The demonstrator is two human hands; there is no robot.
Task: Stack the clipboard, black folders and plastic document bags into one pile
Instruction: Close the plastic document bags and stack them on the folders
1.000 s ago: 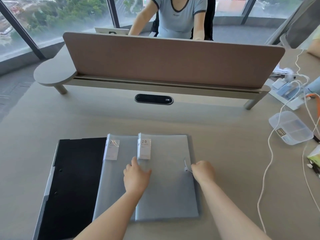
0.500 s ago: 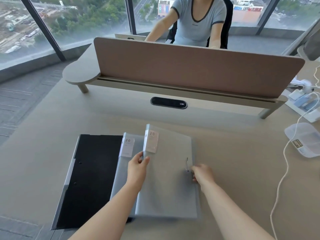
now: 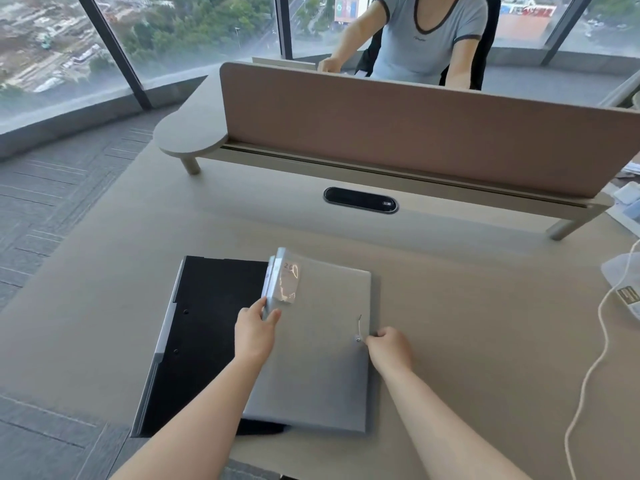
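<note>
Head view: a broad matte beige desk [image 3: 467,306] fills the frame, backed by a long pinkish fabric divider [image 3: 415,133] across the upper half, with a person [image 3: 426,36] seated beyond it. At lower centre, frosted grey plastic document bags [image 3: 322,358], at least two, flat and rectangular, overlap the right edge of one black folder [image 3: 207,323] with a grey spine. A white cable [image 3: 595,358] curls at the right edge. The left hand [image 3: 256,330] pinches the bags' lifted left edge; the right hand [image 3: 389,346] curls at their right edge by a small string clasp [image 3: 358,337].
</note>
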